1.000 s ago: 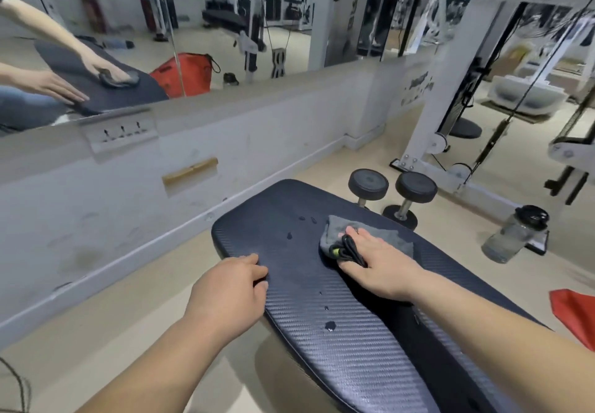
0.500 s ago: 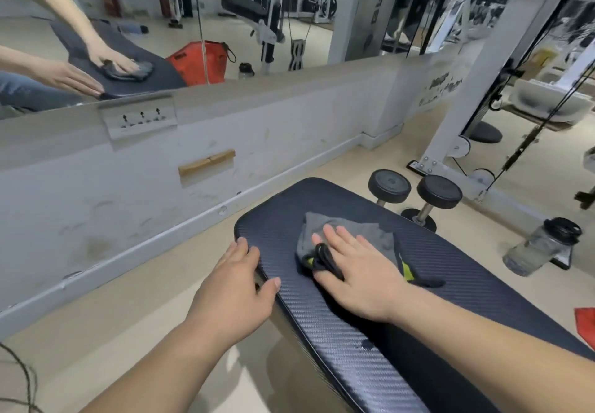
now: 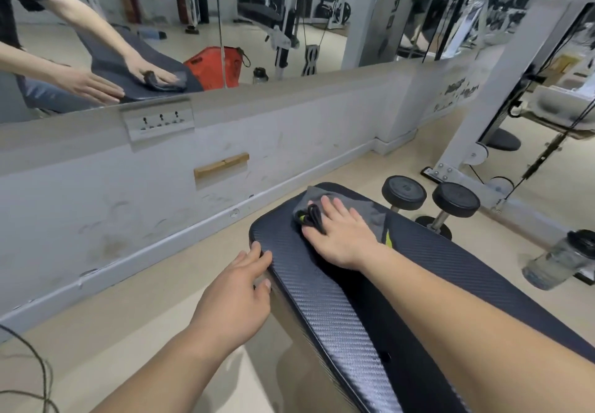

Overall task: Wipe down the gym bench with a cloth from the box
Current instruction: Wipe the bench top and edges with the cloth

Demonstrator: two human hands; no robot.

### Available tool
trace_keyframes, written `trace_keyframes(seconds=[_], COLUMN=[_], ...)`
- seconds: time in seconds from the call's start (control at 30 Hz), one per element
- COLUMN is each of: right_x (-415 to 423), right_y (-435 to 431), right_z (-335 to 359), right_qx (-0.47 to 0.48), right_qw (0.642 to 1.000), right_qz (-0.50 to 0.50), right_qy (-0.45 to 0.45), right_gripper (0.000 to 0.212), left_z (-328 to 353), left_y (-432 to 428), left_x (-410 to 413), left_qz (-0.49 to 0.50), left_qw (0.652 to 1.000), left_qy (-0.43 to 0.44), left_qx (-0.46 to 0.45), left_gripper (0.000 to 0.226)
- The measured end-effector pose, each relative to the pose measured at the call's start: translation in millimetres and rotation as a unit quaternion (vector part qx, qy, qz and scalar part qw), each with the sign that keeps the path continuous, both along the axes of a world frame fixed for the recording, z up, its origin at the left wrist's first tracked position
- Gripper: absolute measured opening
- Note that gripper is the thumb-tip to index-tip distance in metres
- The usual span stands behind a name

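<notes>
Right hand (image 3: 343, 235) flat, fingers straight, pressing grey cloth (image 3: 363, 211) on bench (image 3: 338, 309) far end. Left hand (image 3: 236, 296) relaxed, fingertips touching bench's left edge. Cloth crumpled, black-yellow trim.

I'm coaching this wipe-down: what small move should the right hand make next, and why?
Probably drag the cloth back toward the body: the right hand presses it flat at the far end of the bench, with most of its surface lying nearer.
</notes>
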State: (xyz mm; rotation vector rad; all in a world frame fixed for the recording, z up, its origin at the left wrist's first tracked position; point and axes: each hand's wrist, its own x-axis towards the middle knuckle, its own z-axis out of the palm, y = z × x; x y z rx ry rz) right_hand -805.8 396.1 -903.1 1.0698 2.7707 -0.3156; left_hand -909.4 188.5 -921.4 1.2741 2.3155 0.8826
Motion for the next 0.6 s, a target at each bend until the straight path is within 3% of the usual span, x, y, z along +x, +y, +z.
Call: trace_keyframes(seconds=[0.2,0.33,0.47,0.6], right_x=[56,47,-3,-31], right_y=[-96,-48,26,25], right_z=[10,15,5,-5], right_qx=[-0.002,-0.03,0.005,0.017], right_qw=[0.989,0.986,0.999,0.998], right_qz=[0.149,0.164,0.024,-0.057], right_qy=[0.014,-0.019,-0.02,-0.016], right_gripper=[0.077,0.072,0.073,0.073], left_z=[-3,-4,-1,0], left_y=[6,4,0,0], left_x=[-3,-3,-3,-3], left_qz=[0.027,0.021,0.01,0.007], left_qw=[0.999,0.999,1.0,0.999], left_qy=[-0.01,-0.011,-0.019,-0.031], left_qx=[0.026,0.027,0.022,0.024], left_gripper=[0.068,0.074,0.073,0.072])
